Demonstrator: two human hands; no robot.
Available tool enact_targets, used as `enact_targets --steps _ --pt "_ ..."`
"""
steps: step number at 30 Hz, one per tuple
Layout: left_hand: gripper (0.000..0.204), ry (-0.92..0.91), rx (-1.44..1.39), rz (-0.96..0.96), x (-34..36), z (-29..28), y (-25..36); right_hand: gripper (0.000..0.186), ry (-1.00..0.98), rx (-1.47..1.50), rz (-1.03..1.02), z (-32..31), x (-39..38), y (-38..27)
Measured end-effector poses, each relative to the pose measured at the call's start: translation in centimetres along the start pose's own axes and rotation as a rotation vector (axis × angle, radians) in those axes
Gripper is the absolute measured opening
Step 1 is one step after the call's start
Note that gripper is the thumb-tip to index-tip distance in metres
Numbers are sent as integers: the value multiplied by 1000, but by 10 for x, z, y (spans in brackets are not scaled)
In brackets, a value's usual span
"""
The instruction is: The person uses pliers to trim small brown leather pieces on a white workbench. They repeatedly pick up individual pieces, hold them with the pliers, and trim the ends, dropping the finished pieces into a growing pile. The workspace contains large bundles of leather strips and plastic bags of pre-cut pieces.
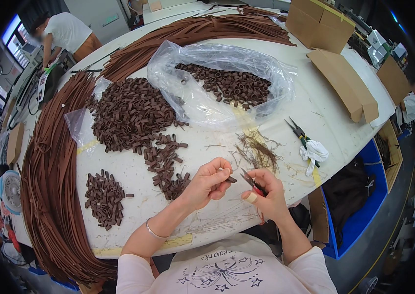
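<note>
Between the fingertips of my left hand is a small dark brown leather-like loop. My right hand grips a pair of scissors with red on the handle, the blades pointing toward the loop but apart from it. A beige bandage wraps one finger of this hand. Beyond my hands lies a tangle of thin thread scraps. To the left, a large heap of brown loops trails toward my left wrist, and a smaller pile of loops sits nearer the table's left side.
A clear plastic bag holds more loops. Long brown strips curve along the table's left and far edges. Pliers lie by a white cloth at right. A blue bin stands beside the table; another person bends at far left.
</note>
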State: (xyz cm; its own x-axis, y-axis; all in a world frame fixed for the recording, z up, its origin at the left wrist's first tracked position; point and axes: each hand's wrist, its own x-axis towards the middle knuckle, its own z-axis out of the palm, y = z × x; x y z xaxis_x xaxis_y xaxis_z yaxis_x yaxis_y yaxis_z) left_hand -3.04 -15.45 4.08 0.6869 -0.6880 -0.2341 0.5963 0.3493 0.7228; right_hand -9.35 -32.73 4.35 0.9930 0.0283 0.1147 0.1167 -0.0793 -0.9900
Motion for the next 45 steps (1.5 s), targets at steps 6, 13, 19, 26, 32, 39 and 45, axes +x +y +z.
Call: enact_targets --steps 6,13,19,26,32,39,45 --pt "14 8 30 -92 12 -1 -10 12 99 -59 16 8 8 13" --pt "17 124 1072 378 17 8 -12 8 163 224 362 -10 11 3" --pt "22 66 374 49 2 3 -12 9 158 271 281 -1 12 -1" --pt "20 149 313 89 -25 -2 -2 20 192 288 235 5 15 6" --pt "21 501 870 451 -98 -44 35 25 -317 641 556 28 7 9" --pt "29 1524 2295 267 -194 -118 55 27 36 412 394 35 33 28" --pt "16 725 1668 497 -156 -69 22 21 -320 -309 192 54 32 14"
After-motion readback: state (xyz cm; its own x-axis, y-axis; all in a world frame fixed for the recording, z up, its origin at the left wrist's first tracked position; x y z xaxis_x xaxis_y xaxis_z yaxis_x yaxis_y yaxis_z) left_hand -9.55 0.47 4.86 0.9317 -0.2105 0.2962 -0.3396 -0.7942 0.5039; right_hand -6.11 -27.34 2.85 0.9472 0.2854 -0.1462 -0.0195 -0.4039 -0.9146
